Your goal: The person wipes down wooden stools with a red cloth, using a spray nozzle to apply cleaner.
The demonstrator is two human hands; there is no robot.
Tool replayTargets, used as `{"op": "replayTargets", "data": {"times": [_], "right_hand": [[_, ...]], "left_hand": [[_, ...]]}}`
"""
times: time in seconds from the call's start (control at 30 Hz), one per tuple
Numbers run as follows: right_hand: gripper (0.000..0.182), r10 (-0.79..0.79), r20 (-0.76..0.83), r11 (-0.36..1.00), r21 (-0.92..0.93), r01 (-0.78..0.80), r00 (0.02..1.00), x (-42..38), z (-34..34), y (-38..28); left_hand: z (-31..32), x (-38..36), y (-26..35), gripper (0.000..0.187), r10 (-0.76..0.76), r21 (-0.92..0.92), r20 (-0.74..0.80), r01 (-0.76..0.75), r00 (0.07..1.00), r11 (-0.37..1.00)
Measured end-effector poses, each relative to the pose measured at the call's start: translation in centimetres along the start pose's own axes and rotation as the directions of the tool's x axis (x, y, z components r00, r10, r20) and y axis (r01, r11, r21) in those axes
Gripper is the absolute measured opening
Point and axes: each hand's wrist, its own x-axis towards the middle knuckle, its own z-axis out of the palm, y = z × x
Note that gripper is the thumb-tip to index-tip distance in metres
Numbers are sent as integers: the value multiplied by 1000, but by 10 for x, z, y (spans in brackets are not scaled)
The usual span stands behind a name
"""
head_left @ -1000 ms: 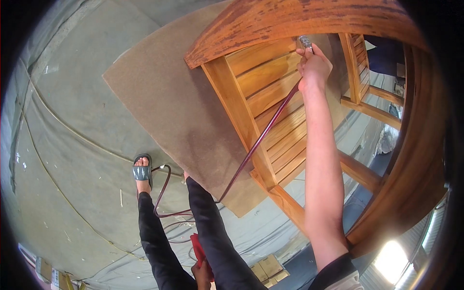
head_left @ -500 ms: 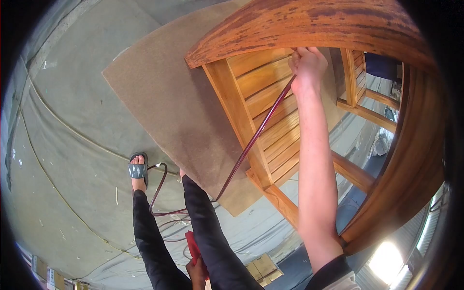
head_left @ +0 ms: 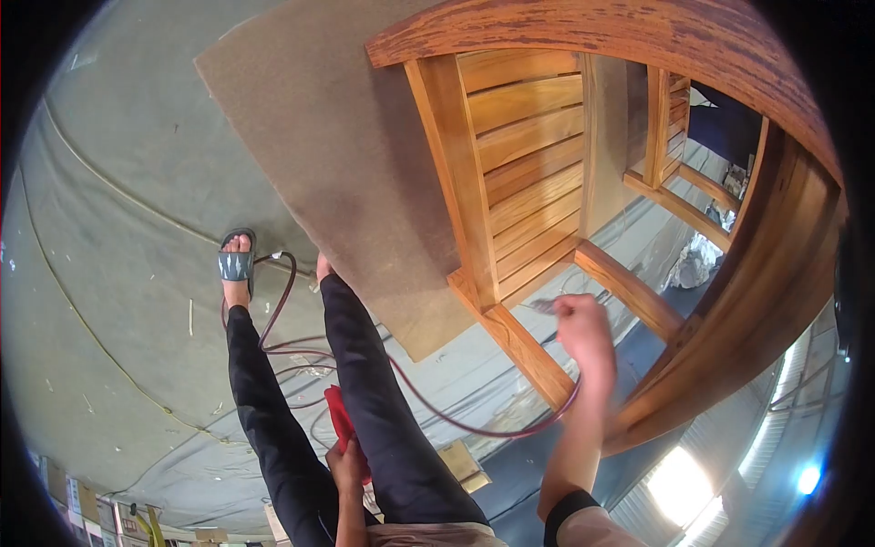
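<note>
My right hand (head_left: 584, 330) is closed round the end of a dark red hose (head_left: 474, 428). A grey, motion-blurred tip sticks out to the left of its fingers. The hand is beside the lower wooden rails of a slatted piece of furniture (head_left: 538, 118), with a broad curved rail (head_left: 583, 25) along its top. From the wrist the hose sags left, passes by my leg and loops on the floor. Low in view, my left hand (head_left: 345, 463) is closed on a red cloth (head_left: 339, 415) beside my leg.
A brown sheet (head_left: 310, 137) lies under the furniture's left part. Plastic sheeting (head_left: 401, 374) and thin hoses (head_left: 137, 205) run over the grey floor. My sandalled foot (head_left: 236, 260) is near the hose. Cardboard boxes (head_left: 463, 465) stand behind me.
My right hand has come down from beneath the curved top rail to the lower rails, bringing the hose end along. The hose has gone from taut to sagging. My left hand still grips the cloth.
</note>
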Motion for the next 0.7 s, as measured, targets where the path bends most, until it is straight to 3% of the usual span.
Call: {"op": "replayTargets", "data": {"times": [0.1, 0.2, 0.23, 0.33, 0.37, 0.47, 0.5, 0.6, 0.7], "right_hand": [[20, 129, 412, 989, 8, -145, 902, 3, -8, -58], [15, -120, 33, 890, -438, 123, 992, 11, 30, -55], [15, -78, 120, 933, -341, 115, 990, 22, 31, -56], [14, 78, 229, 900, -436, 31, 970, 42, 31, -64], [23, 71, 272, 859, -506, 80, 960, 42, 26, -67], [23, 170, 341, 948, -313, -59, 925, 46, 19, -59], [21, 71, 235, 935, -353, 17, 969, 53, 34, -33], [19, 124, 411, 991, 1, -136, 903, 34, 16, -35], [18, 257, 184, 962, 45, -270, 949, 22, 19, -16]], "left_hand": [[3, 6, -8, 26, -24, -20, -1, 24, 1000, 1000], [3, 6, -17, 26, -47, -30, -7, 47, 999, 998], [2, 15, -29, 26, -38, -28, -6, 38, 999, 999], [-1, 14, -20, 26, -68, -20, 11, 68, 998, 998], [-2, 11, -15, 27, -90, -20, 17, 90, 996, 996], [-7, 17, -22, 27, -5, -43, 19, 6, 1000, 999], [-8, 17, -21, 27, -11, -19, 17, 11, 1000, 1000], [-9, 16, -16, 27, -37, -57, 32, 38, 999, 998], [-12, 20, -21, 26, -45, -5, -6, 45, 999, 999]]}}
